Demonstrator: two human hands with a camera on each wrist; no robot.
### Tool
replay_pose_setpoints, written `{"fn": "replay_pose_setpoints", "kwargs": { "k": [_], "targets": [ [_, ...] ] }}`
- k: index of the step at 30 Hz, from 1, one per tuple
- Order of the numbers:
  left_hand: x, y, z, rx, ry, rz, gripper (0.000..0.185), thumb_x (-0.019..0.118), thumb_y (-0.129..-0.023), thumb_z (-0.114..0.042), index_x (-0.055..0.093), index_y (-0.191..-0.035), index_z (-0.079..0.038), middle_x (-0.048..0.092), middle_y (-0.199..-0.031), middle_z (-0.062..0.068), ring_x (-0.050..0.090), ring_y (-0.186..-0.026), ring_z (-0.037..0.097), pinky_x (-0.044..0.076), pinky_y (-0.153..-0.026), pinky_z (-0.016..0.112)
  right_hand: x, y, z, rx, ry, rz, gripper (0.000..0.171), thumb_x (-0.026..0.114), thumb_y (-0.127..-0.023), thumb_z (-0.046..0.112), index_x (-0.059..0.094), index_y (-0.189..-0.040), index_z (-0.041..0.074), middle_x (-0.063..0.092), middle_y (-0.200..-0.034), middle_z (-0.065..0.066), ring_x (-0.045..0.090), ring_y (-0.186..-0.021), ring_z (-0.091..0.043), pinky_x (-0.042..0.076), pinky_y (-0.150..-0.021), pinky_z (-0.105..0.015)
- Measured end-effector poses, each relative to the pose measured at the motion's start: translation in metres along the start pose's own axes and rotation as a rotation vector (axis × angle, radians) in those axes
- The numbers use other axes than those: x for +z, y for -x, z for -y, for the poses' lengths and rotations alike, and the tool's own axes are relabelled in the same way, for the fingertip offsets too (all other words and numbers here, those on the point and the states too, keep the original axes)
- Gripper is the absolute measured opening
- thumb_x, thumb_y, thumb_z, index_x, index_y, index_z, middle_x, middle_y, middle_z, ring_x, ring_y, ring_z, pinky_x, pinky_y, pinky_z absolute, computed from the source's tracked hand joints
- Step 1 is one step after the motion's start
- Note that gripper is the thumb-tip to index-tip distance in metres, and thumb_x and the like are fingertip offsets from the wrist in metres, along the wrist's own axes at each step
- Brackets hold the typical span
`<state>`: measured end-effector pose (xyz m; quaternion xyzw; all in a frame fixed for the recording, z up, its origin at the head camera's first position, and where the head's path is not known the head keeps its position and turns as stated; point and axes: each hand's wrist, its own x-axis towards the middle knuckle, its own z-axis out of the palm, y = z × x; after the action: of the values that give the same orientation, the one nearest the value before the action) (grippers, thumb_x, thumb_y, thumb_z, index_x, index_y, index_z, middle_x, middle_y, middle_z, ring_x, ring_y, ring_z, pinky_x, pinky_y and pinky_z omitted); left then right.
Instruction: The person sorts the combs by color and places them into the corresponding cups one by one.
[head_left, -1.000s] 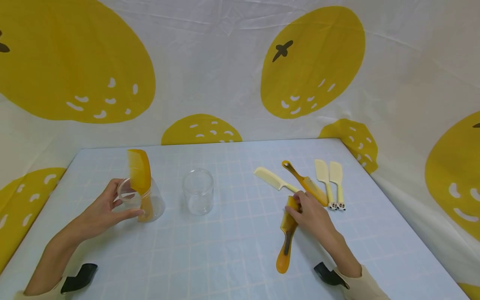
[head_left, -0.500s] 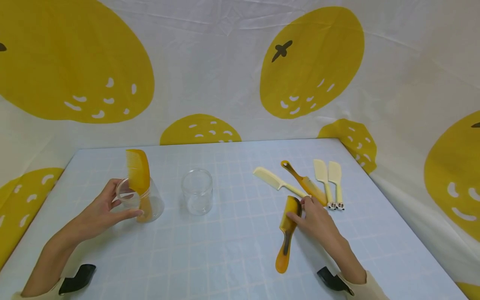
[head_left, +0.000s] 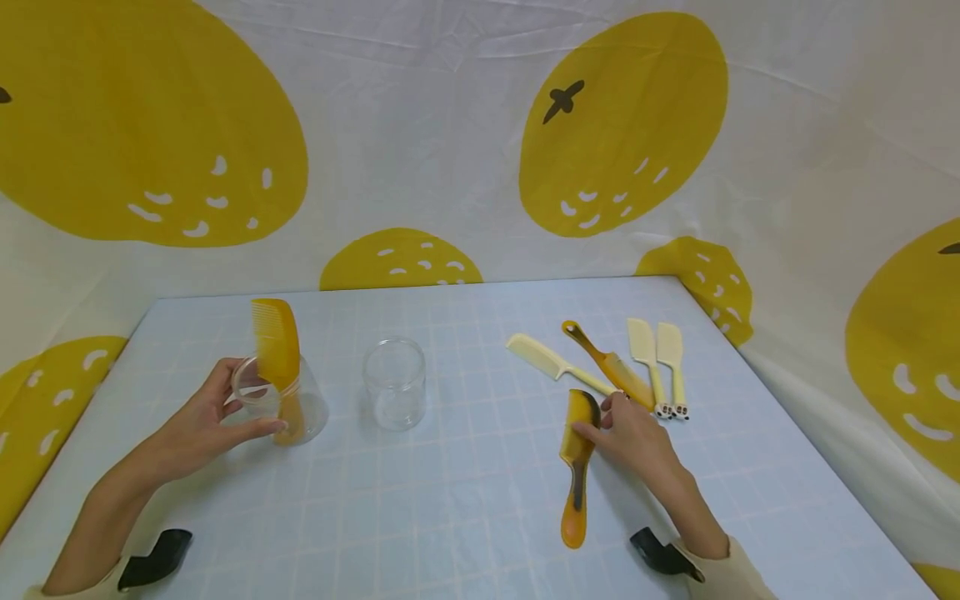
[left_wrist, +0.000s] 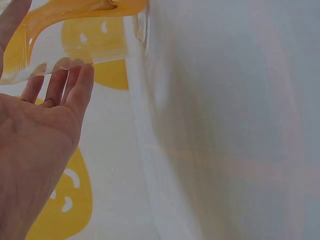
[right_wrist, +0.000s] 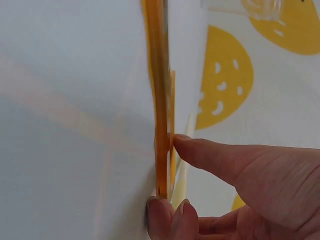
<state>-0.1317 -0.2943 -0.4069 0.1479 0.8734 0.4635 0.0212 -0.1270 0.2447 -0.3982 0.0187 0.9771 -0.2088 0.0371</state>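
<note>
My left hand (head_left: 217, 421) grips a clear glass jar (head_left: 300, 412) standing on the table, thumb in front and fingers behind. An amber wide comb (head_left: 276, 342) stands upright in it. In the left wrist view the left hand's fingers (left_wrist: 75, 85) lie against the jar (left_wrist: 100, 47), with the comb (left_wrist: 75, 12) above. My right hand (head_left: 618, 425) pinches the head of an amber handled comb (head_left: 577, 467) lying on the table. In the right wrist view my thumb and fingertips (right_wrist: 165, 210) meet on the edge of that comb (right_wrist: 160, 100).
An empty glass jar (head_left: 394, 383) stands mid-table. Behind my right hand lie a cream comb (head_left: 551, 358), an amber handled comb (head_left: 609, 367) and two cream combs (head_left: 645, 354) (head_left: 672, 354). The pale blue tablecloth (head_left: 450, 500) ends at a curtain printed with yellow fruit.
The amber handled comb under my right hand has turned a little, its handle end swinging right and nearer me. My left hand and its jar have not moved.
</note>
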Motion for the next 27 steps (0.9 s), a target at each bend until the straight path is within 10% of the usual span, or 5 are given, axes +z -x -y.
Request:
{"fn": "replay_pose_setpoints", "kwargs": {
  "k": [9, 16, 27],
  "targets": [
    [-0.0003, 0.0002, 0.0007, -0.012, -0.012, -0.004, 0.064, 0.078, -0.093, -0.016, 0.03, -0.135, -0.011, 0.041, -0.14, 0.008, 0.045, -0.117, 0.003, 0.033, -0.089, -0.002, 0.0, -0.0026, 0.0037, -0.038, -0.017, 0.014, 0.044, 0.081, -0.089, 0.033, 0.063, -0.103, -0.004, 0.067, -0.082, -0.006, 0.06, -0.072, -0.018, 0.049, -0.061, -0.033],
    [-0.0017, -0.0009, 0.0018, -0.032, -0.026, 0.009, 0.065, 0.077, -0.094, -0.014, 0.029, -0.137, -0.008, 0.041, -0.145, 0.013, 0.045, -0.121, 0.008, 0.04, -0.11, 0.054, -0.0014, -0.0034, 0.0027, -0.053, -0.158, 0.074, 0.036, 0.079, -0.092, 0.025, 0.062, -0.104, -0.005, 0.065, -0.084, -0.007, 0.059, -0.06, -0.016, 0.052, -0.057, -0.031],
    [-0.0003, 0.0002, 0.0025, -0.003, -0.005, -0.005, 0.064, 0.078, -0.093, -0.012, 0.03, -0.136, -0.009, 0.041, -0.141, 0.008, 0.044, -0.119, 0.004, 0.037, -0.097, 0.004, -0.0045, -0.0081, 0.0078, -0.091, -0.374, 0.138, 0.023, 0.073, -0.096, 0.012, 0.059, -0.106, -0.002, 0.063, -0.09, -0.01, 0.063, -0.058, -0.02, 0.059, -0.053, -0.033]
  ]
}}
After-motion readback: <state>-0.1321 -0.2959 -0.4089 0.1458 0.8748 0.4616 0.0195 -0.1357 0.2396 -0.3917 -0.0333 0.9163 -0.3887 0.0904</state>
